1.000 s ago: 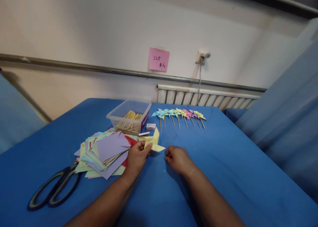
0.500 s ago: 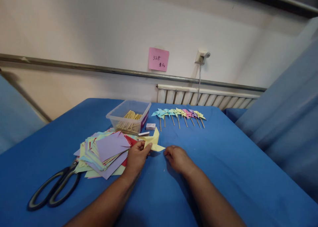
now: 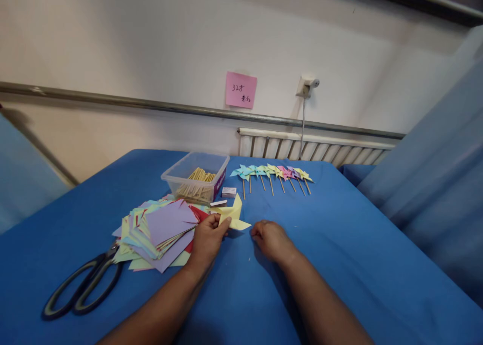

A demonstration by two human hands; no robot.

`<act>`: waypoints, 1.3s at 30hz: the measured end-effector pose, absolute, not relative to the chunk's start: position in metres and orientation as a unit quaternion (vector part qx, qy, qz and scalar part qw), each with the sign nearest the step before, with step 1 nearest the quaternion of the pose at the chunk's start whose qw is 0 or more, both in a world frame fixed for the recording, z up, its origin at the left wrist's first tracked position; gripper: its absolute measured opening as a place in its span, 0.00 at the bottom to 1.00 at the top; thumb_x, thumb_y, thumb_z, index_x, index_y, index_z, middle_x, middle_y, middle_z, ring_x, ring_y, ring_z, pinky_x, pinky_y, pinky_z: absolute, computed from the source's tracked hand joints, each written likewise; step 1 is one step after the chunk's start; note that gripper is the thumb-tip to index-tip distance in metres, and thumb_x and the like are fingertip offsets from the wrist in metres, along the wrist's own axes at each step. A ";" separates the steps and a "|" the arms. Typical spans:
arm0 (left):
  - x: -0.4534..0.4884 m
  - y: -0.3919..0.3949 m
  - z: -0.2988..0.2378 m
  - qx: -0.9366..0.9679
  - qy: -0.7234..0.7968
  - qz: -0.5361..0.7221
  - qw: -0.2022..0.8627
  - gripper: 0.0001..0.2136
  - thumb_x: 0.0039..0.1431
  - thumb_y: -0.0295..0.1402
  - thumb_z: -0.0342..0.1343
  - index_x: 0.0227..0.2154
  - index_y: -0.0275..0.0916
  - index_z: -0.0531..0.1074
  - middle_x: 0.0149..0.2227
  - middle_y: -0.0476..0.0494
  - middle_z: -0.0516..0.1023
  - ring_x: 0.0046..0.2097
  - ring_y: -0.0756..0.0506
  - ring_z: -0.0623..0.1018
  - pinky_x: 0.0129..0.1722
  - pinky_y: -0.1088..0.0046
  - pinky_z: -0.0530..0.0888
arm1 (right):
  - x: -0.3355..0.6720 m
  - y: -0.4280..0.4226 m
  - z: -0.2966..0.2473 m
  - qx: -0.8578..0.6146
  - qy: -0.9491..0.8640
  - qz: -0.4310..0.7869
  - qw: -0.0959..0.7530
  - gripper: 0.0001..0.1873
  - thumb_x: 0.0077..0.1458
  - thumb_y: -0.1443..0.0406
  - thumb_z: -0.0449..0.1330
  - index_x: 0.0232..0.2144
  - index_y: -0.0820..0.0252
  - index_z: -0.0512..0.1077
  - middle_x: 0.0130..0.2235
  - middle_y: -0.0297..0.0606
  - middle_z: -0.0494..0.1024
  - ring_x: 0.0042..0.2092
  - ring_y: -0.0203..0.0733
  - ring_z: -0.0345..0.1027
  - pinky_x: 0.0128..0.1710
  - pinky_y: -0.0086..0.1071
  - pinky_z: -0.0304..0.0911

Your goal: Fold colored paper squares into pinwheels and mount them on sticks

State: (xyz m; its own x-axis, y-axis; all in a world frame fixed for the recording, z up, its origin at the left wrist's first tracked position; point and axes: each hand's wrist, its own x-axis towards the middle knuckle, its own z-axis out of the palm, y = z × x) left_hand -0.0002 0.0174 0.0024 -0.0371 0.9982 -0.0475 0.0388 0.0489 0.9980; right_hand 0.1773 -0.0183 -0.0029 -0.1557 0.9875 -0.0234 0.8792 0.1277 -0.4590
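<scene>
My left hand (image 3: 207, 241) pinches a folded yellow paper pinwheel (image 3: 233, 215) just above the blue cloth, thumb and fingers closed on its near edge. A short way to the right, my right hand (image 3: 270, 239) rests on the cloth with its fingers curled shut in a pinch; what they hold is too small to make out. A loose pile of coloured paper squares (image 3: 162, 228) lies directly left of my left hand.
Large black scissors (image 3: 81, 287) lie at the near left. A clear plastic box of wooden sticks (image 3: 196, 176) stands behind the pile, with a small white box (image 3: 229, 191) beside it. A row of finished pinwheels on sticks (image 3: 272, 176) lies at the back. Blue screens flank the blue-covered table (image 3: 339, 244).
My right hand has shifted slightly forward and up on the cloth. My left hand and the yellow pinwheel stay put.
</scene>
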 end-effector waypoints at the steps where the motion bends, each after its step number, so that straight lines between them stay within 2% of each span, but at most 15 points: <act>1: 0.000 0.017 0.002 0.489 0.532 0.486 0.492 0.14 0.41 0.43 0.64 0.21 0.37 0.70 0.17 0.54 0.69 0.20 0.52 0.66 0.21 0.78 0.60 | 0.177 -0.019 -0.003 -0.634 -0.737 0.185 0.144 0.10 0.54 0.70 0.54 0.35 0.59 0.76 0.39 0.40 0.78 0.41 0.40 0.69 0.40 0.28 0.56; 18: 0.000 0.018 0.001 0.491 0.534 0.486 0.488 0.14 0.41 0.43 0.64 0.20 0.37 0.69 0.17 0.53 0.70 0.20 0.52 0.66 0.20 0.78 0.60 | 0.178 -0.018 -0.004 -0.652 -0.722 0.178 0.148 0.12 0.54 0.69 0.55 0.39 0.56 0.75 0.41 0.38 0.79 0.42 0.40 0.70 0.40 0.28 0.56; 39: -0.002 0.020 -0.004 0.488 0.528 0.482 0.500 0.14 0.42 0.43 0.64 0.22 0.37 0.70 0.18 0.53 0.71 0.21 0.52 0.66 0.21 0.78 0.62 | 0.179 -0.017 -0.005 -0.674 -0.701 0.180 0.147 0.08 0.53 0.68 0.57 0.34 0.58 0.75 0.38 0.38 0.80 0.39 0.40 0.70 0.36 0.28 0.54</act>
